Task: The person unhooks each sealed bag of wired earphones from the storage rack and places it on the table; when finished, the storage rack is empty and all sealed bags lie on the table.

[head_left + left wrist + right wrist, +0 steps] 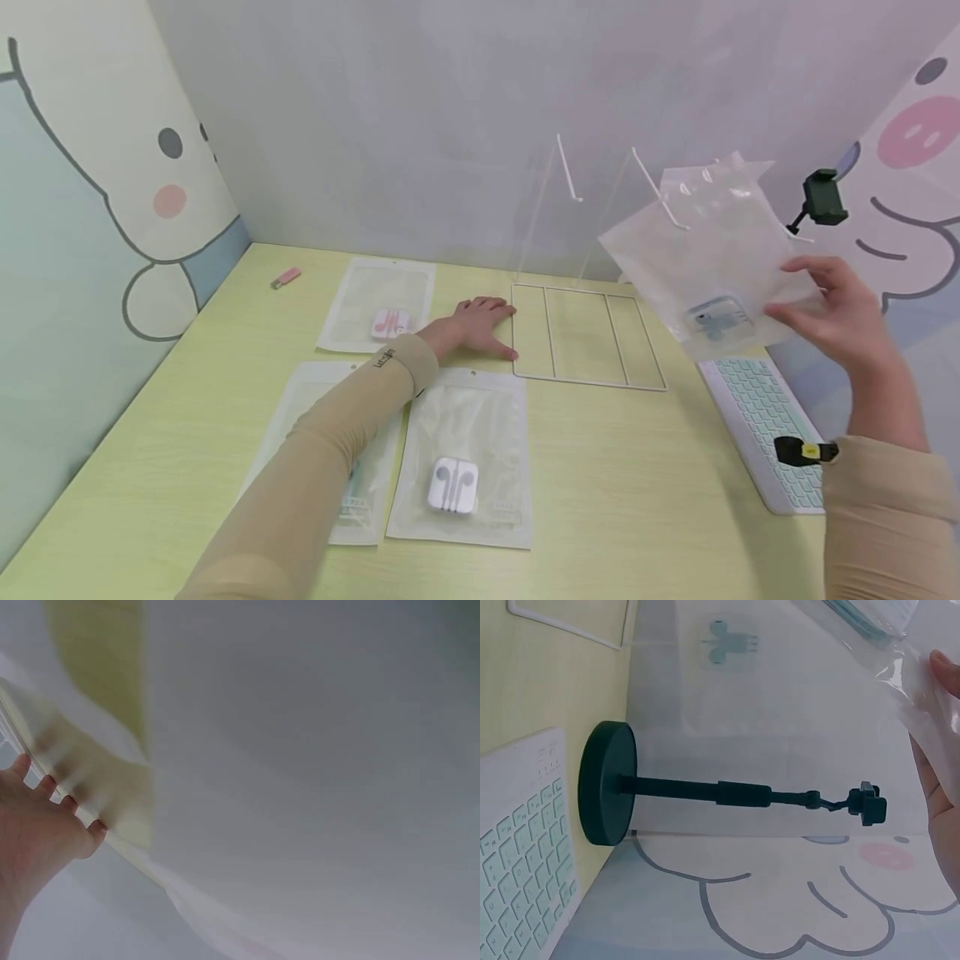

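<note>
My right hand (840,312) pinches the edge of a clear-and-white plastic bag (720,225) holding blue earphones (720,319) in a case. The bag hangs tilted by the upper prongs of a white wire display rack (590,382), and one prong crosses in front of it. On the left side of the rack's base, my left hand (480,325) rests with fingers spread, thumb and fingertips at the wire. In the right wrist view, part of the right hand (941,761) shows beside the bag (911,697). The left wrist view shows the left hand (37,832) with fingers extended.
Three similar bags lie left of the rack: one with pink earphones (390,323), one with white earphones (453,485), one partly under my left sleeve (315,450). A pink USB stick (286,277), a keyboard (765,425) and a dark phone stand (742,793) are also on the table.
</note>
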A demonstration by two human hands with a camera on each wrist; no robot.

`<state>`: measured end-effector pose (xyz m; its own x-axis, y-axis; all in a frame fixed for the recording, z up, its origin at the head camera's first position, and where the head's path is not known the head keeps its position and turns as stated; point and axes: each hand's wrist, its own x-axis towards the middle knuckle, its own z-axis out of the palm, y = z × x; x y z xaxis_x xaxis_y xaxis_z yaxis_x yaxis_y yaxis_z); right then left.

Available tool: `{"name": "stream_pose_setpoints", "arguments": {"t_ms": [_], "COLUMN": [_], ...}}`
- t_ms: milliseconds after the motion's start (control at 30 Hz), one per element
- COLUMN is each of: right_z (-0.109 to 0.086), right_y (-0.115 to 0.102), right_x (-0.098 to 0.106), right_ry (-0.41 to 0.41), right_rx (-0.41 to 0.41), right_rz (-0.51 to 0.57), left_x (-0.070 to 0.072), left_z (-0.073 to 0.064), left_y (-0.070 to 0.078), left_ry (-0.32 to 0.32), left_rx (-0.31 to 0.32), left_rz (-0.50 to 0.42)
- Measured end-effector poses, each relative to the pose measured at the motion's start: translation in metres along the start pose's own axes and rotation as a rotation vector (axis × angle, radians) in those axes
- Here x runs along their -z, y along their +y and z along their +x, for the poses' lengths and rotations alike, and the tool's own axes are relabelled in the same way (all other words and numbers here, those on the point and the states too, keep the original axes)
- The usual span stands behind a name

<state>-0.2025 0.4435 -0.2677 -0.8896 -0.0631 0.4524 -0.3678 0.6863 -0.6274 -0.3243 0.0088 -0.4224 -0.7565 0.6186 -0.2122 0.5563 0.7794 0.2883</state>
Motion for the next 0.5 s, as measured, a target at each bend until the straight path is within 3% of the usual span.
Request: {"name": "stream_pose_setpoints", "arguments": {"t_ms": [133,333,500], "right_z": [-0.004,-0.009,-0.012], "right_y": [-0.001,-0.007,-0.011], "right_x": [0.004,0.013,0.019], "right_ry": [0.023,-0.006,-0.031], "right_rx": [0.046,-0.044,-0.06], "right_rz": [-0.023,-0.073,-0.046], "left_x": [0.0,0.0,-0.001], "left_z": [0.0,0.001,0.001], "left_y": [-0.001,-0.001,-0.002], "left_ry": [0.001,0.007,0.005], "left_rx": [-0.002,-0.004,-0.004], "left_rz": [-0.001,0.001,0.009]}}
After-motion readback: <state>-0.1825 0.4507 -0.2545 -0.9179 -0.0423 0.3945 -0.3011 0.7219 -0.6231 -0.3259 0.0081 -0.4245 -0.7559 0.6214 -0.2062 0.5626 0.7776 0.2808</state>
